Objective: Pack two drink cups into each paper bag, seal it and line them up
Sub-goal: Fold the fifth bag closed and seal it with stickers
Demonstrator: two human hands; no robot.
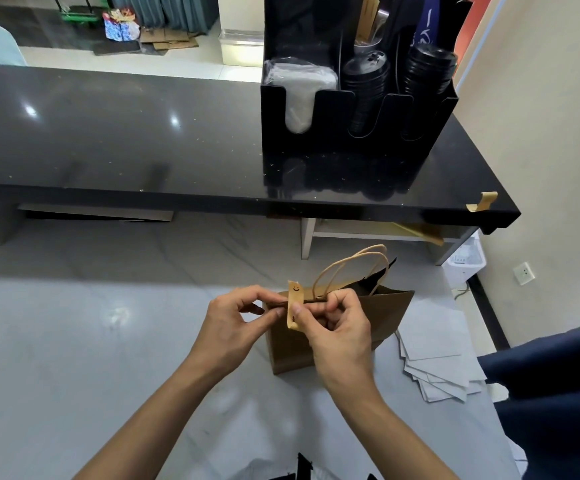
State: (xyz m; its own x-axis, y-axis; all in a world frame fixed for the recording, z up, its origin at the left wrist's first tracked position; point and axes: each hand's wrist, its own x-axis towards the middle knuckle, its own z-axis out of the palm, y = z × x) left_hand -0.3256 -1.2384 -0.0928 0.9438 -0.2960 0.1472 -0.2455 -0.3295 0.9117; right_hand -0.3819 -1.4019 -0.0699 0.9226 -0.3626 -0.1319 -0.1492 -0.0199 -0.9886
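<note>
1. Your right hand (342, 318) pinches the sticker strip (295, 304) between thumb and forefinger, thumb pressed on its near face where it folds over the bag's top edge. The other fingers are curled in behind it.
2. Your left hand (238, 315) pinches the closed mouth of the paper bag (378, 318) just left of the strip, fingertips holding the two paper walls together.
3. The strip looks thin and limp. Its upper end, with the small smiling face, stands free above the fold, so it is only part stuck. It will likely crease or cling to your fingers if you let it flap; press from the fold outward.
4. The bag stands upright on the pale counter (73, 341), just in front of you. The kraft paper looks stiff enough to hold its shape but will dent under a hard squeeze. Grip it at the folded top edge, where the paper is doubled.
5. The twisted paper handles (344, 268) arch up behind your right hand. Judging by their build, they are the place to lift from, since cups inside would make the bag bottom-heavy.
6. The cups cannot be seen; the mouth is pinched closed.
7. A spare strip (482, 201) hangs at the edge of the dark raised counter (108, 133), well apart from the bag.
</note>
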